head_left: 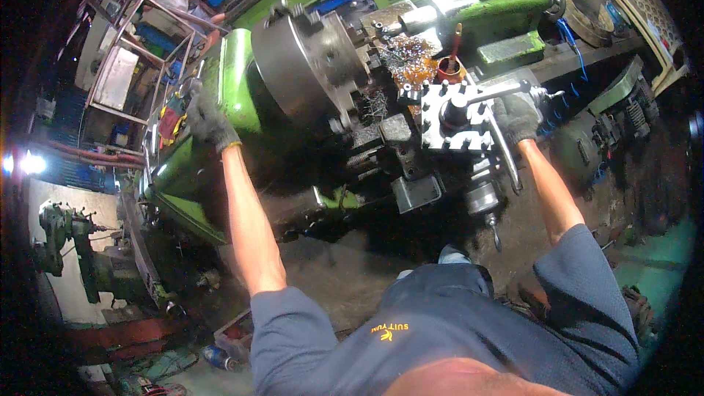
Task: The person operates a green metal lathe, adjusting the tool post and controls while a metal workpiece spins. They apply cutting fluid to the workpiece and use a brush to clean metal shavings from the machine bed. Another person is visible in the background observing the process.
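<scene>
A green metal lathe spans the view in front of me, with a big steel chuck (312,62) on its headstock (236,77). My left hand (209,119), in a grey glove, reaches to the far left of the headstock, beside a red and yellow cloth (171,121). Its fingertips are near a small metal lever, and their grip is unclear. My right hand (519,117), also gloved, is at the right side of the square tool post (449,128), next to a long handle (504,150). The fingers there are mostly hidden.
The green tailstock (499,7) is at the back right. A small red-brown pot (449,70) with a brush stands behind the tool post, near oily metal chips (411,55). A handwheel (484,198) sticks out toward me. A shelf frame (128,66) stands at left.
</scene>
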Available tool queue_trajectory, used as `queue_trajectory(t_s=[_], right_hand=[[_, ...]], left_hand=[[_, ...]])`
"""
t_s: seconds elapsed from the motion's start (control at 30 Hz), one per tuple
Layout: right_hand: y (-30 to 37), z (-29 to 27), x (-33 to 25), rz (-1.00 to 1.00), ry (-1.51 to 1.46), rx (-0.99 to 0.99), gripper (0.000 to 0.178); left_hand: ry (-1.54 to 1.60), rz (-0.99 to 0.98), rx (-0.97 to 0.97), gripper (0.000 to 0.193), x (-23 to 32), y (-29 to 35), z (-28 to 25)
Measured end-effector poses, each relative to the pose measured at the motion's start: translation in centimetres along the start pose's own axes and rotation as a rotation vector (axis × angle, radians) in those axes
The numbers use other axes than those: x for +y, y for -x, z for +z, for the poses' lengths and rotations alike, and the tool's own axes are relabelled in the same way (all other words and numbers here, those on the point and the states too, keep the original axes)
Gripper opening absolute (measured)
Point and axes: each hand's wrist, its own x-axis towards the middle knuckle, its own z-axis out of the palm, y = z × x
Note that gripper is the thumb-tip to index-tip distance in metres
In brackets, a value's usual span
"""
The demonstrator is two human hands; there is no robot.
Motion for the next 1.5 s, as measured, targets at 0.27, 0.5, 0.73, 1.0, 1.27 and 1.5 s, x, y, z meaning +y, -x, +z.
queue_trajectory(t_s=[0.27,0.5,0.73,1.0,1.27,1.5], right_hand=[[0.3,-1.7,-1.5,0.088,0.008,-0.047,0.029],[0.2,-1.9,-1.1,0.065,0.015,-0.051,0.032],[0.0,-1.6,-1.1,0.069,0.041,-0.062,0.033],[-0.1,-1.7,-1.3,0.100,0.066,-0.116,0.031],[0.4,-1.7,-1.0,0.084,0.050,-0.071,0.034],[0.5,-1.4,-1.1,0.047,0.031,0.010,0.034]], left_hand=[[-0.265,-0.359,-0.176,0.037,10.6,18.0,-5.9],[-0.534,-0.787,-0.505,0.043,3.9,39.8,-13.5],[0.449,-2.052,0.267,0.074,-2.9,48.6,-15.6],[0.658,-2.046,-0.007,0.039,-7.1,44.3,-11.7],[0.427,-2.159,-0.132,0.021,-8.2,44.4,-9.7],[0.284,-2.043,-0.224,0.027,-7.4,44.1,-9.8]])
